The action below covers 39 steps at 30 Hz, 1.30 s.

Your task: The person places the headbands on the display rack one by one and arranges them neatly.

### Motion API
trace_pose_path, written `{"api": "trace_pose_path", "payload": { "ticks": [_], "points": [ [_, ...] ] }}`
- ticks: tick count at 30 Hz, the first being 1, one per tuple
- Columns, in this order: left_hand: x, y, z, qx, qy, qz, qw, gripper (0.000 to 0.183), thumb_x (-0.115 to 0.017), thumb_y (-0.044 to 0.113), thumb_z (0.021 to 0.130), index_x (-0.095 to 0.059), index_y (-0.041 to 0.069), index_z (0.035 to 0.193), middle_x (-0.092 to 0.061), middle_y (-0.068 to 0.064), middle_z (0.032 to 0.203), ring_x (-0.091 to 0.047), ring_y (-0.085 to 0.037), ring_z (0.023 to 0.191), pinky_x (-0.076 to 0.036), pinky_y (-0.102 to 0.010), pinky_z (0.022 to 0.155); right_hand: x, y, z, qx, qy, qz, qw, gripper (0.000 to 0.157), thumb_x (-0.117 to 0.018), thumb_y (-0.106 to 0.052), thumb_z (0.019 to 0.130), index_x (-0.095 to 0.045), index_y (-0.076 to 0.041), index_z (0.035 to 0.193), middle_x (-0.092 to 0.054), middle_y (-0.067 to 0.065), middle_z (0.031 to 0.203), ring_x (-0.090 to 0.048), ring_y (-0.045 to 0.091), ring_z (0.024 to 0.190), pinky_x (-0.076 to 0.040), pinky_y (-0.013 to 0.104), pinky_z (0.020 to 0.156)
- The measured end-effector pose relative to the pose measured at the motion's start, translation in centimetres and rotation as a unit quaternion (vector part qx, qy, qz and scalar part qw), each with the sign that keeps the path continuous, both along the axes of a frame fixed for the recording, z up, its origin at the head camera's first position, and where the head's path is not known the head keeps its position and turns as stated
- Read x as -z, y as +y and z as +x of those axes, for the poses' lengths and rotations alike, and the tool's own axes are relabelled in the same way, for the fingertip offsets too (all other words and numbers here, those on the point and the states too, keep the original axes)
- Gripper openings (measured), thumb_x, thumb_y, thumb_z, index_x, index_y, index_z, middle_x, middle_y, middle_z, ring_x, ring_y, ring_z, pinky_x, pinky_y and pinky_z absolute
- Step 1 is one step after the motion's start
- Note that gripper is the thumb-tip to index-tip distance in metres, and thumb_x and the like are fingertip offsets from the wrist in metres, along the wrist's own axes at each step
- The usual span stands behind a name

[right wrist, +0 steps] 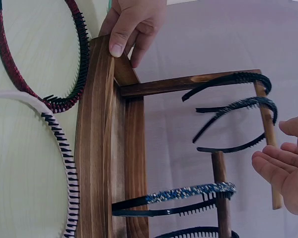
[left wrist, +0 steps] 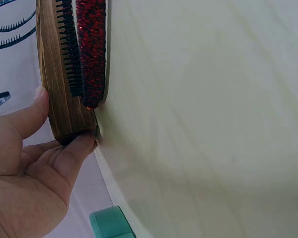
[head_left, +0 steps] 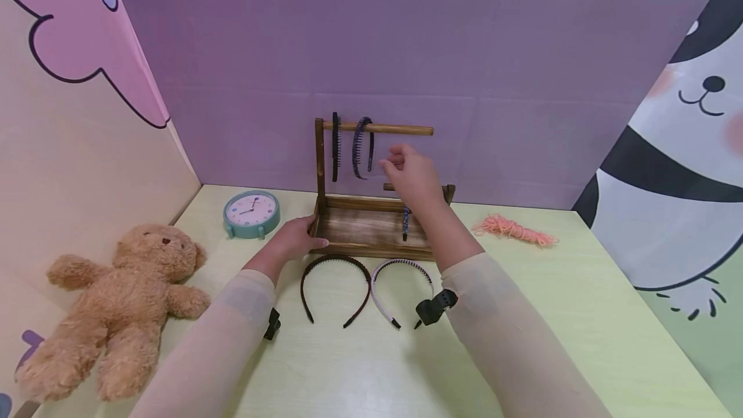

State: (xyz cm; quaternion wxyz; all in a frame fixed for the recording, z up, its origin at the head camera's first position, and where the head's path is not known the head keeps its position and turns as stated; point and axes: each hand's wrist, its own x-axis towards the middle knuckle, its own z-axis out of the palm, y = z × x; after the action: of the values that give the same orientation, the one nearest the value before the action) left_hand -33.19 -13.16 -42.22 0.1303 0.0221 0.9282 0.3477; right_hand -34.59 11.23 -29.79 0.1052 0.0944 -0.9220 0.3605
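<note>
My left hand point(head_left: 293, 237) grips the left end of a brown wooden stand point(head_left: 360, 226), thumb on one side and fingers around the corner. Beside the upper bar point(head_left: 400, 129) is my right hand point(head_left: 415, 176), fingers loosely bent and holding nothing. From that bar hang a black toothed headband point(head_left: 335, 163) and a dark glittery headband point(head_left: 356, 150). A blue glitter headband point(right wrist: 188, 192) hangs on the lower bar, with another black headband point(right wrist: 193, 231) alongside. On the table before the stand lie a dark red headband point(head_left: 335, 258) and a white headband point(head_left: 377, 295).
Left of the stand, a teal clock point(head_left: 251, 215) sits on the pale table point(head_left: 348, 373). A brown teddy bear point(head_left: 130, 302) lies at the far left. To the right is a bundle of peach yarn point(head_left: 513, 231). A purple backdrop point(head_left: 406, 37) rises behind.
</note>
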Motion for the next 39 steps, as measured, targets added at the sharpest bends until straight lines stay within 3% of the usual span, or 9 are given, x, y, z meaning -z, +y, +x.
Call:
{"api": "trace_pose_path", "payload": {
  "ticks": [9, 17, 26, 32, 39],
  "points": [
    [0.2, -0.3, 0.0, 0.008, 0.01, -0.005, 0.9999, 0.081, -0.066, 0.033, 0.094, -0.021, 0.007, 0.157, -0.03, -0.019, 0.159, -0.027, -0.037, 0.146, -0.028, -0.052, 0.118, 0.2, 1.5, 2.8, -0.026, 0.019, 0.0, 0.999, 0.047, -0.058, -0.044, 0.098, -0.054, -0.011, 0.131, -0.068, 0.003, 0.121, -0.064, 0.02, 0.111, -0.054, 0.04, 0.093],
    [0.2, -0.4, 0.2, 0.011, 0.01, -0.005, 0.9999, 0.08, -0.065, 0.032, 0.095, -0.02, 0.006, 0.157, -0.029, -0.019, 0.159, -0.027, -0.038, 0.146, -0.027, -0.052, 0.118, 1.3, 1.9, 5.7, -0.047, -0.003, 0.037, 0.998, 0.045, -0.058, -0.047, 0.096, -0.059, -0.012, 0.125, -0.069, 0.002, 0.111, -0.067, 0.019, 0.1, -0.056, 0.04, 0.085],
    [0.1, -0.2, 0.1, 0.007, 0.008, -0.008, 0.9999, 0.08, -0.065, 0.032, 0.095, -0.021, 0.007, 0.157, -0.029, -0.02, 0.159, -0.027, -0.038, 0.146, -0.027, -0.052, 0.118, 5.3, 2.4, 6.9, -0.058, -0.09, 0.098, 0.989, 0.042, -0.061, -0.05, 0.094, -0.063, -0.014, 0.115, -0.071, -0.001, 0.097, -0.067, 0.016, 0.084, -0.055, 0.036, 0.075],
    [0.0, -0.1, 0.1, 0.01, 0.009, -0.006, 0.9999, 0.079, -0.064, 0.031, 0.096, -0.02, 0.007, 0.157, -0.03, -0.02, 0.158, -0.028, -0.038, 0.146, -0.027, -0.052, 0.118, 8.0, 2.2, 6.9, -0.077, -0.198, 0.116, 0.97, 0.037, -0.063, -0.049, 0.093, -0.066, -0.013, 0.102, -0.068, 0.003, 0.078, -0.066, 0.015, 0.066, -0.053, 0.031, 0.062],
    [0.0, 0.1, 0.2, 0.01, 0.006, -0.007, 0.9999, 0.08, -0.064, 0.032, 0.096, -0.019, 0.008, 0.157, -0.028, -0.019, 0.159, -0.027, -0.038, 0.146, -0.027, -0.052, 0.118, 10.4, 1.7, 7.1, -0.089, -0.257, 0.113, 0.956, 0.039, -0.064, -0.042, 0.094, -0.069, -0.004, 0.085, -0.068, 0.008, 0.073, -0.068, 0.018, 0.06, -0.06, 0.034, 0.061]
  ]
}}
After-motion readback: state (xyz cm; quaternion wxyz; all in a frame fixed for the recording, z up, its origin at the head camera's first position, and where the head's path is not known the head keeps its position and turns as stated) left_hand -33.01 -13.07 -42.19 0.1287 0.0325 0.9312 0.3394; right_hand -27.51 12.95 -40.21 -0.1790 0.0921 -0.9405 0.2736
